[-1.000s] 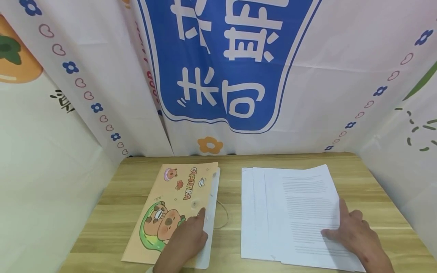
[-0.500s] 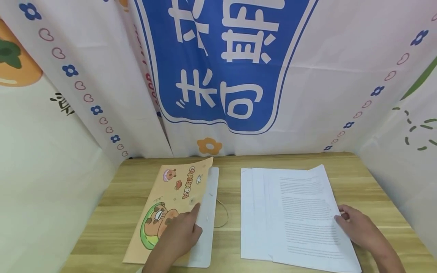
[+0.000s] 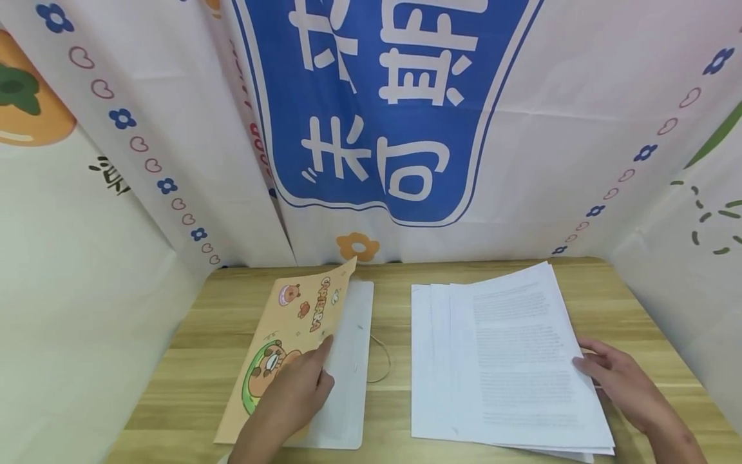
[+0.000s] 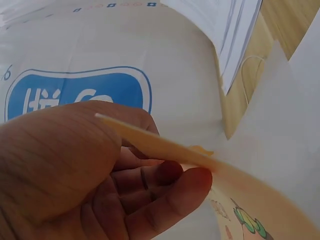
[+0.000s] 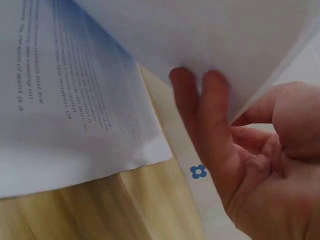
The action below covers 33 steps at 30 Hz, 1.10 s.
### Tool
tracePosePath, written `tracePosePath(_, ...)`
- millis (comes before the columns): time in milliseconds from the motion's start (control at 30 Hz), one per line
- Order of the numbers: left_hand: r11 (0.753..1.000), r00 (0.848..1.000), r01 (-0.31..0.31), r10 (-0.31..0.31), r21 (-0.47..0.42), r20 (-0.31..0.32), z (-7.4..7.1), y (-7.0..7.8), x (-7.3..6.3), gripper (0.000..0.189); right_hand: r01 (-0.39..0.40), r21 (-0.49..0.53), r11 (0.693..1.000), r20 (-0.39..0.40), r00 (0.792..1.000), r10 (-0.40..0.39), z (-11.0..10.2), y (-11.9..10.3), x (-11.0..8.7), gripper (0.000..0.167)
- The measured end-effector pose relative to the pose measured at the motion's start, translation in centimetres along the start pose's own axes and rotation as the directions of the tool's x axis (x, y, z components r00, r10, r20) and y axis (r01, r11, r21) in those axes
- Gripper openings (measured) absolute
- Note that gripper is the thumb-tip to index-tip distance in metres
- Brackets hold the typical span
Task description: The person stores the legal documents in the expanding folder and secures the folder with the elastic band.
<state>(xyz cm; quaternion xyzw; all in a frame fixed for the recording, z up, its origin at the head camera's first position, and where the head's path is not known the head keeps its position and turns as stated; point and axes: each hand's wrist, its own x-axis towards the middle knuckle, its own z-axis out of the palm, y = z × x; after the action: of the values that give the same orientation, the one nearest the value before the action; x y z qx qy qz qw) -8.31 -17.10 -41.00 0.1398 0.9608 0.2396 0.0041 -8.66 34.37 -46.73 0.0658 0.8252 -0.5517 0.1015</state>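
A light-orange file folder with capybara drawings and a "CAPYBARA" title lies on the left of the table. My left hand pinches the right edge of its cover, which bends upward and bares the whitish inside. In the left wrist view the cover runs between thumb and fingers. To the right lies a stack of white printed sheets. My right hand holds the top paper's right edge, which is raised. In the right wrist view, fingertips lie against the lifted paper, above another printed sheet.
A thin string loop sticks out from the folder's right side onto the wooden table, between folder and papers. A white printed cloth with a blue sign hangs behind the table and along both sides.
The left hand has moved left, lifting the folder's cover and baring more of its inside. The right hand has gone from lying on the papers to gripping their right edge, now raised.
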Motion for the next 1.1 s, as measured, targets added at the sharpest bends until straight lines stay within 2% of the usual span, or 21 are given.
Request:
tracePosePath(67,1.000,1.000,-0.006,0.006,-0.007,-0.011,-0.4,0.0,-0.1,0.055,0.019,0.076,0.997,-0.001,1.000,-0.019,0.0,0.2,0.1,0.055)
tracePosePath(200,1.000,0.999,-0.025,0.024,-0.009,-0.039,-1.3,-0.1,-0.2,0.053,0.057,0.248,0.967,0.030,0.997,-0.066,0.0,0.4,0.2,0.030)
tracePosePath(333,1.000,0.999,-0.011,0.012,0.013,-0.045,-1.9,-0.4,-0.4,0.053,0.048,0.343,0.938,0.073,0.994,-0.077,0.3,0.3,0.3,0.032)
tracePosePath(467,1.000,0.999,0.001,0.000,0.020,-0.044,-2.3,-0.5,-0.4,0.053,0.025,0.317,0.948,0.070,0.996,-0.049,1.0,0.0,0.5,0.029)
tracePosePath(600,0.999,0.998,-0.018,0.020,0.033,-0.062,-2.7,-0.5,-0.2,0.053,0.004,0.268,0.963,0.070,0.997,-0.024,1.8,-0.6,0.7,0.058)
tracePosePath(667,0.999,0.997,-0.036,0.038,0.034,-0.070,-2.9,-0.6,-0.1,0.053,0.000,0.262,0.965,0.081,0.996,-0.022,2.3,-0.8,0.9,0.065)
tracePosePath(800,0.998,0.995,-0.058,0.060,0.027,-0.078,-3.5,-0.8,-0.1,0.053,-0.007,0.275,0.961,0.113,0.993,-0.025,3.5,-1.3,1.2,0.066)
tracePosePath(1100,0.999,0.995,-0.043,0.043,0.010,-0.087,-4.7,-1.0,-0.4,0.054,-0.015,0.260,0.965,0.141,0.990,-0.023,6.4,-2.6,2.5,0.062)
